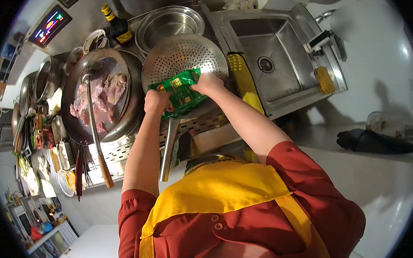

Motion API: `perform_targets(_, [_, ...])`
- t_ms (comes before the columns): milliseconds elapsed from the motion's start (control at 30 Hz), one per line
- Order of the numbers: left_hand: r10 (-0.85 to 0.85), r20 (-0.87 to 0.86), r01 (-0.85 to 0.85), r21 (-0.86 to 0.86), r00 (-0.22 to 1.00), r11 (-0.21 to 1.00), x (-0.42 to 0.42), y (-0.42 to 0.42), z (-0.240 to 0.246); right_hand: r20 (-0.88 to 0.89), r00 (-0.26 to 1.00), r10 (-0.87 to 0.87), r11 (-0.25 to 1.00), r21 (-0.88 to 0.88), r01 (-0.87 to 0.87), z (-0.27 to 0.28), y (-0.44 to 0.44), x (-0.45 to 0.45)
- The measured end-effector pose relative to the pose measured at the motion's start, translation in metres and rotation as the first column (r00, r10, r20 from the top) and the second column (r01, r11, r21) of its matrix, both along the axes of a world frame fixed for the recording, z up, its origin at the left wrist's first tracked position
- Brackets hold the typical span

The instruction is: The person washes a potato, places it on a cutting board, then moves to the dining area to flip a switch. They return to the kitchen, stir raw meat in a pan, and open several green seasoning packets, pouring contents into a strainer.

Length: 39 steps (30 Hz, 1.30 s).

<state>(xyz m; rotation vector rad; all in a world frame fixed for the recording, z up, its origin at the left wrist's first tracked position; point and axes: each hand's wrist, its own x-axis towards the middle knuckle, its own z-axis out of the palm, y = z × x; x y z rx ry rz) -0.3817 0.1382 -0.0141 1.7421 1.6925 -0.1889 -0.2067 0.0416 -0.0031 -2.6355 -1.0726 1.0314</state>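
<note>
A green plastic food packet (184,92) bearing printed writing is stretched between my two hands. My left hand (157,102) grips its left end, and my right hand (209,84) grips its upper right end. Under the packet lies a round perforated metal strainer (182,52), its tubular handle (169,151) pointing towards me. Whether the packet is torn anywhere I cannot tell. Left of my hands a large wok (67,111) contains pieces of raw meat (101,97) in cloudy liquid. A ladle with a wooden-ended handle (94,123) rests across the wok.
Behind the strainer stand stacked steel basins (172,20) and a dark sauce bottle (119,28). A steel sink (280,55) is on the right, with a yellow cloth (244,82) along its near-left edge and a sponge (324,80) on its rim. Pans and seasoning containers (45,138) crowd the far left.
</note>
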Motion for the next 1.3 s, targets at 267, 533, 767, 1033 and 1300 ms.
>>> perform_targets(267, [0.016, 0.286, -0.028, 0.038, 0.958, 0.999, 0.003, 0.008, -0.023, 0.033, 0.993, 0.11, 0.986, -0.131, -0.105, -0.02, 0.023, -0.008])
perform_targets(533, [0.517, 0.572, -0.044, -0.642, 0.637, 0.765, 0.014, -0.009, -0.015, -0.02, 0.999, 0.03, 0.946, 0.324, -0.022, -0.003, 0.009, -0.053])
perform_targets(767, [0.472, 0.543, -0.064, -0.608, 0.694, 0.792, 0.026, -0.005, 0.002, -0.225, 0.928, 0.297, 0.849, 0.508, -0.148, -0.009, -0.009, -0.053])
perform_targets(1033, [0.358, 0.469, 0.017, -0.626, 0.807, 0.779, 0.032, 0.005, 0.019, -0.126, 0.954, 0.272, 0.781, 0.609, -0.142, -0.017, -0.002, 0.005])
perform_targets(1300, [-0.077, 0.788, -0.145, 0.206, 0.61, 0.968, 0.034, 0.009, 0.019, -0.35, 0.696, 0.627, 0.661, 0.712, -0.237, 0.031, 0.034, 0.066])
